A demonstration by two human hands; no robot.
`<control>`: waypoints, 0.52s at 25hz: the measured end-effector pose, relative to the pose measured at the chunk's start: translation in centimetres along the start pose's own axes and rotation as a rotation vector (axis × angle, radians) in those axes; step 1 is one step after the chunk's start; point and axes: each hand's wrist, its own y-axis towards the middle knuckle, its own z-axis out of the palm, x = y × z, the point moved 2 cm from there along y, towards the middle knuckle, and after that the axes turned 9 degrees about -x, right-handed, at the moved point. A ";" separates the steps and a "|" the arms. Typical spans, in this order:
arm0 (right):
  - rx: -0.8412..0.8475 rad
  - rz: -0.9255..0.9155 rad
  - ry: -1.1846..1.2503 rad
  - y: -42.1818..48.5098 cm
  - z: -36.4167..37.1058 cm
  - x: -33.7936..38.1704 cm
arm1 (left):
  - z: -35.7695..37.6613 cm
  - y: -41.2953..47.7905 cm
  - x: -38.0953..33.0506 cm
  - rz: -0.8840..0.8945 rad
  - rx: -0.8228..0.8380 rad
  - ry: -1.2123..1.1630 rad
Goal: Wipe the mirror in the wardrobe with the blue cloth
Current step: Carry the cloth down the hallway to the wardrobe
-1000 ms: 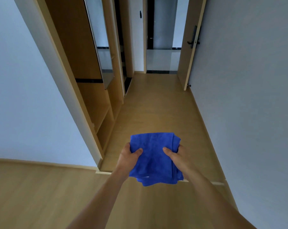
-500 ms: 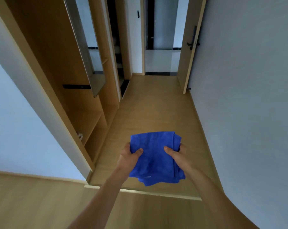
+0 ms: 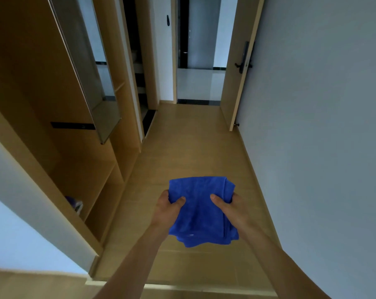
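Along the left wall stood an open wooden wardrobe [image 3: 59,104], its tall mirror [image 3: 90,67] angled outward. Over the hallway floor [image 3: 182,147], folded blue cloth [image 3: 201,210] was held: left hand [image 3: 168,209] and right hand [image 3: 233,210] clamped opposite edges, thumbs on top.

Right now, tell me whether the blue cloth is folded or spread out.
Folded. The blue cloth shows stacked layers along its right and bottom edges; the left hand and right hand grip it as a compact pad.

Blue cloth [image 3: 201,209] between both hands
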 end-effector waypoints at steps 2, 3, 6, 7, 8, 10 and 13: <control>0.003 -0.026 -0.006 2.3 1.2 1.3 | 0.1 3.1 -1.0 0.005 0.005 -0.007; 0.001 -0.026 0.001 3.6 1.8 1.8 | 0.1 4.6 -1.4 0.004 0.004 -0.008; 0.002 -0.010 0.008 7.2 3.7 2.5 | 0.1 8.2 -2.4 -0.009 -0.009 0.000; 0.007 -0.008 -0.001 8.5 4.2 2.5 | 0.1 9.3 -2.6 -0.012 -0.017 0.006; 0.013 -0.005 -0.006 9.7 4.6 2.4 | 0.1 10.2 -2.8 -0.011 -0.030 0.012; 0.033 -0.009 -0.011 12.4 5.5 2.3 | 0.1 12.2 -3.3 -0.003 -0.065 0.042; 0.076 -0.011 -0.035 17.3 6.9 2.2 | 1.0 16.0 -3.9 -0.002 -0.120 0.091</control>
